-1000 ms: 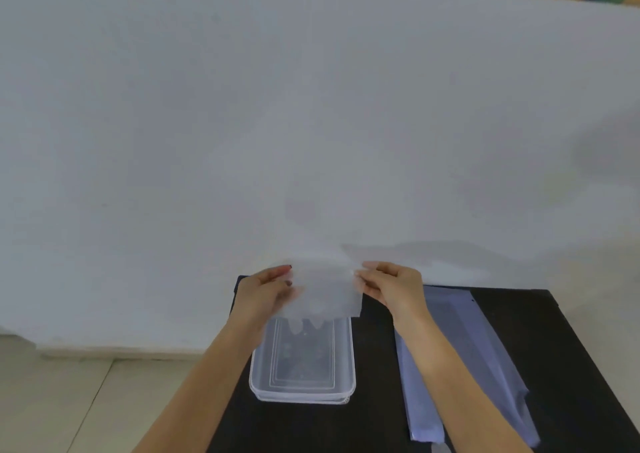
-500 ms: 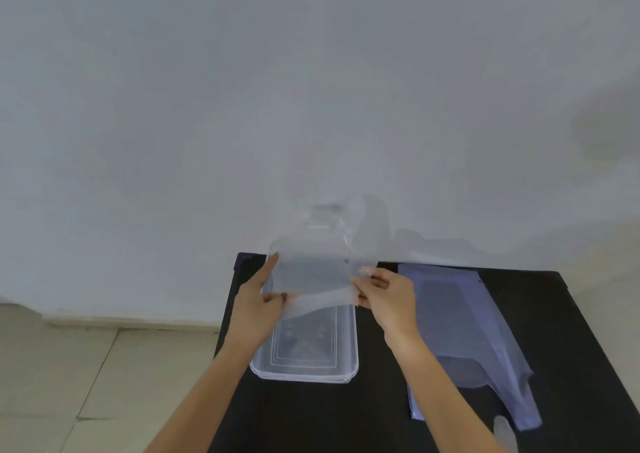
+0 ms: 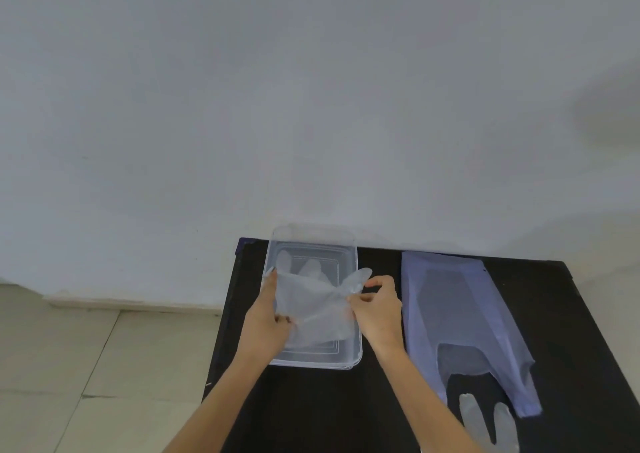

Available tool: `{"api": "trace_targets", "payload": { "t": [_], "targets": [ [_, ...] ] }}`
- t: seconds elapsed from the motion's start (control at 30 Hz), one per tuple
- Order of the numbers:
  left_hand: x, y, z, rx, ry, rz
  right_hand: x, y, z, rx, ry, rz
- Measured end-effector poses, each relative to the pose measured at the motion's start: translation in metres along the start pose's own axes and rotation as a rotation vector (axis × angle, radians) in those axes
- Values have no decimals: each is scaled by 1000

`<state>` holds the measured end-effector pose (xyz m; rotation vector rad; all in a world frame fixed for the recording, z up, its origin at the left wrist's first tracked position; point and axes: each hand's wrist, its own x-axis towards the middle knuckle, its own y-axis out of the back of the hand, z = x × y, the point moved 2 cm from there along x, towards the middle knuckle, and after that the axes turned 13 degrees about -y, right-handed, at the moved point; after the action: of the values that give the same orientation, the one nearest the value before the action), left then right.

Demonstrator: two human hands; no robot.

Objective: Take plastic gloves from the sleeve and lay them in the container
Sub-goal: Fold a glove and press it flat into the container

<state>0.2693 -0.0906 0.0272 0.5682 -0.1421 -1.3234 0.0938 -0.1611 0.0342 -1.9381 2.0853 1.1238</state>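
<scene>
A clear plastic glove [image 3: 317, 305] lies stretched across the open clear container [image 3: 357, 341] on the black table [image 3: 346, 407]. My left hand [image 3: 268, 317] pinches the glove's left edge inside the container. My right hand [image 3: 375, 309] pinches its right side at the container's right rim, where the glove's fingers stick out over the edge. The bluish translucent sleeve [image 3: 460, 314] lies flat to the right of my right hand. Fingers of another clear glove [image 3: 488, 425] poke out below the sleeve's near end.
The table stands against a white wall [image 3: 311, 106]. Its left edge drops to a beige tiled floor [image 3: 86, 366]. The container sits near the table's far left corner, with bare black tabletop in front of it.
The glove has come down from in front of the wall into the container, both hands lowering with it. My view has tilted down, showing more of the table and sleeve.
</scene>
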Motion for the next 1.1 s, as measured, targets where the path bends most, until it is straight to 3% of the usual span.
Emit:
{"api": "trace_targets", "payload": {
  "t": [0.27,0.47,0.7,0.87,1.1],
  "targets": [
    [18,20,19,-280,29,-121,9,9,-16,-12,45,-53],
    [48,39,42,-430,44,-87,21,9,-44,77,28,-145],
    [62,63,69,-250,-174,-13,11,24,-89,155,217,-107],
    [47,58,54,-83,-314,-15,-10,26,-74,113,300,-68],
    [37,26,13,69,-130,-113,-8,5,-27,-80,234,-89]
  ]
}}
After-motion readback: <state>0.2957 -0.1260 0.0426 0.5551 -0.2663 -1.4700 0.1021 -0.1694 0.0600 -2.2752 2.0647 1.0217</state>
